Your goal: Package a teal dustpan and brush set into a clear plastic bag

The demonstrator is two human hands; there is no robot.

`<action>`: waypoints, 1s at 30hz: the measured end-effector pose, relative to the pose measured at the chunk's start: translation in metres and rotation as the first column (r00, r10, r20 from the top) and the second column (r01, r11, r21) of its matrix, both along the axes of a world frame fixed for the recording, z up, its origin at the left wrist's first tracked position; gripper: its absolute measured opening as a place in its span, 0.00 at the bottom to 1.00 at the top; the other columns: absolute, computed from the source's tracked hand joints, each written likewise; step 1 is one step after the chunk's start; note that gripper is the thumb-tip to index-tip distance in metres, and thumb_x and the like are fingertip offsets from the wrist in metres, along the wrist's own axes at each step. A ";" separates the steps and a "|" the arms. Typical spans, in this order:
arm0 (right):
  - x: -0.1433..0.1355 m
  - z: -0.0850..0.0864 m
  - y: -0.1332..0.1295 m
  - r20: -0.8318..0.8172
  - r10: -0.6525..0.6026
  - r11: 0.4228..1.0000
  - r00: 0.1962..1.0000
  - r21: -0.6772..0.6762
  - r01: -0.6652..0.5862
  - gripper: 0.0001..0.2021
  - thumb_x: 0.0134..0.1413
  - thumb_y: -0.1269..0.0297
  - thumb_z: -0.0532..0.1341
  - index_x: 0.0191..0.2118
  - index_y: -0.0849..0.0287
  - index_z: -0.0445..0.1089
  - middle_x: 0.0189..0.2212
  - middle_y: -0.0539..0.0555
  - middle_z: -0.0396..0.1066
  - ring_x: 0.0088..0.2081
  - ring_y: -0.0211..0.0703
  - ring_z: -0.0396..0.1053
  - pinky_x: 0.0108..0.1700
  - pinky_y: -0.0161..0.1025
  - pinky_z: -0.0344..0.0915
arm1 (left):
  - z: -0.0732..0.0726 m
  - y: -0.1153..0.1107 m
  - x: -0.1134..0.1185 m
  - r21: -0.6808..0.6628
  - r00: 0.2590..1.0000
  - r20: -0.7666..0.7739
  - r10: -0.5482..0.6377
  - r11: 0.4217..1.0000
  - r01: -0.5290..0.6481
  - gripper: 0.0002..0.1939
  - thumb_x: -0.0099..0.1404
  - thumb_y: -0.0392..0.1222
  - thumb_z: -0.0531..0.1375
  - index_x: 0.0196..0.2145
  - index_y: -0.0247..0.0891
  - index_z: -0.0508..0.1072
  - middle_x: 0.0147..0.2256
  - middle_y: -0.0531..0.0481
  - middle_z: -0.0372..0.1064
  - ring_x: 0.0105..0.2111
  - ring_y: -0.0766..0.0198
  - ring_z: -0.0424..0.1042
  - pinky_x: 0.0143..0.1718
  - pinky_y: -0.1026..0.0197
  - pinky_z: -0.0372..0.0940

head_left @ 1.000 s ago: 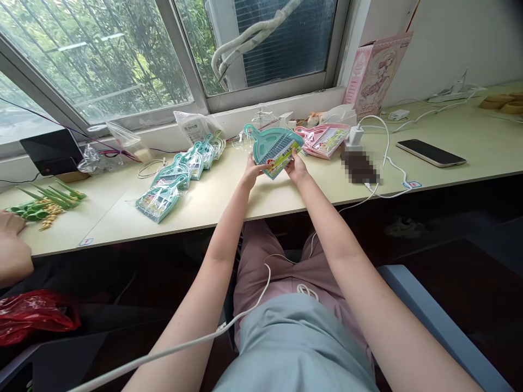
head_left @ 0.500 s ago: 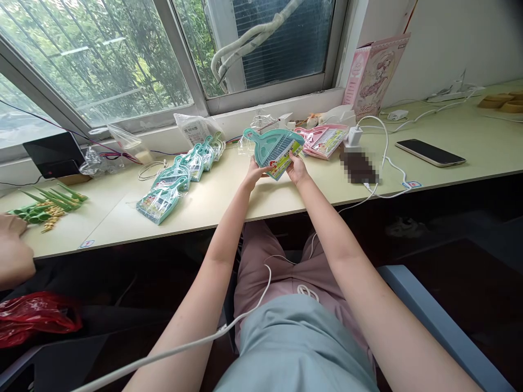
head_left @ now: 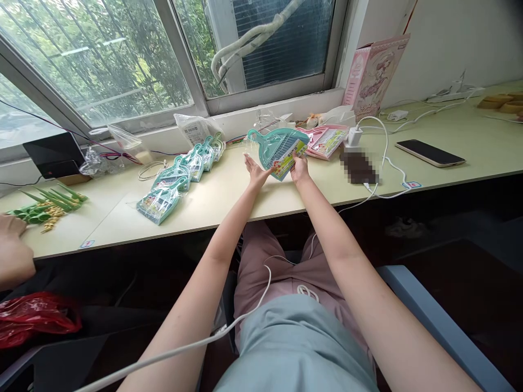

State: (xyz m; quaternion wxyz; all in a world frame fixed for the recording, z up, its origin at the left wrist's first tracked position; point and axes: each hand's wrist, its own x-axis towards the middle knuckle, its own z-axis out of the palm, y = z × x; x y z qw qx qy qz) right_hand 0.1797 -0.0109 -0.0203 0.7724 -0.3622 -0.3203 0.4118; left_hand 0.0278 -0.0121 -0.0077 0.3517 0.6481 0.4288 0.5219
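- Dustpan [head_left: 269,146], teal, is held up above the table [head_left: 216,201], tilted, its handle toward the upper left and its straight edge toward the person.
- Label [head_left: 291,157], yellow-green, lies along the dustpan's lower front; clear wrap shows around the handle.
- Right hand [head_left: 300,167]: clamped on the dustpan's right corner, thumb on the front; the other fingers are mostly hidden.
- Left hand [head_left: 258,173]: fingers apart and stretched toward the window, not closed on anything; the thumb is at the dustpan's lower edge, and whether it presses there I cannot tell.
- Green dustpans [head_left: 180,171], wrapped, lie overlapping in a row to the left, running back toward the window [head_left: 134,60].
- Pink dustpans [head_left: 327,140], also wrapped, lie just behind the held one, to its right and partly hidden by it.
- Charger [head_left: 354,136], white, stands just beside the pink ones; a blurred-out dark object [head_left: 360,166] lies in front of it.
- Phone [head_left: 431,152] lies farther right; a pink box [head_left: 376,76] stands by the wall.
- Co-worker's hand [head_left: 14,247] is at the far left, near green stalks [head_left: 53,200]; a red bag [head_left: 38,320] is below.
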 end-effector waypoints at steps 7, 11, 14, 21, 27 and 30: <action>0.000 -0.003 0.005 -0.155 -0.008 0.999 0.988 -0.034 0.003 0.08 0.54 0.58 0.63 0.38 0.52 0.67 0.40 0.48 0.76 0.45 0.38 0.74 0.46 0.36 0.73 | 0.018 -0.030 -0.004 0.164 0.958 -0.252 0.135 0.982 -0.096 0.59 0.51 0.50 0.71 0.70 0.52 0.40 0.72 0.44 0.30 0.71 0.45 0.18 0.67 0.31 0.32; -0.002 0.001 0.001 -0.165 -0.029 0.997 0.986 -0.081 0.015 0.06 0.56 0.59 0.62 0.37 0.53 0.68 0.38 0.48 0.76 0.45 0.39 0.74 0.46 0.36 0.73 | 0.013 -0.026 -0.004 0.208 0.953 -0.287 0.091 0.978 -0.030 0.30 0.58 0.44 0.66 0.57 0.49 0.64 0.66 0.44 0.49 0.71 0.46 0.36 0.68 0.35 0.29; -0.002 0.001 0.001 -0.128 -0.017 0.998 0.992 -0.064 0.009 0.09 0.55 0.55 0.63 0.38 0.53 0.69 0.38 0.49 0.76 0.45 0.40 0.74 0.46 0.38 0.73 | 0.005 -0.015 -0.004 0.292 0.942 -0.303 0.146 0.955 -0.054 0.09 0.62 0.39 0.62 0.42 0.44 0.73 0.56 0.42 0.62 0.66 0.48 0.48 0.70 0.43 0.27; -0.004 -0.005 0.005 -0.133 -0.045 0.999 0.990 -0.030 0.041 0.09 0.56 0.59 0.62 0.42 0.54 0.68 0.36 0.48 0.75 0.40 0.39 0.73 0.44 0.39 0.72 | 0.003 -0.015 -0.002 0.525 0.787 -0.502 0.359 0.849 -0.052 0.09 0.68 0.39 0.53 0.36 0.44 0.73 0.45 0.43 0.72 0.57 0.51 0.63 0.67 0.44 0.44; -0.006 -0.003 0.004 -0.266 -0.140 0.990 0.954 -0.049 0.131 0.07 0.60 0.65 0.58 0.43 0.55 0.68 0.34 0.47 0.74 0.35 0.36 0.72 0.42 0.37 0.72 | 0.001 -0.024 0.010 0.644 0.704 -0.611 0.362 0.744 0.176 0.13 0.70 0.37 0.49 0.39 0.42 0.74 0.45 0.41 0.73 0.54 0.53 0.68 0.64 0.44 0.50; -0.004 -0.001 0.002 -0.301 -0.128 0.992 0.945 -0.024 0.126 0.07 0.61 0.65 0.58 0.44 0.55 0.68 0.34 0.47 0.74 0.35 0.36 0.73 0.41 0.36 0.72 | 0.000 -0.024 0.013 0.630 0.722 -0.613 0.321 0.750 0.202 0.13 0.70 0.36 0.49 0.40 0.42 0.74 0.45 0.41 0.73 0.54 0.53 0.68 0.65 0.43 0.49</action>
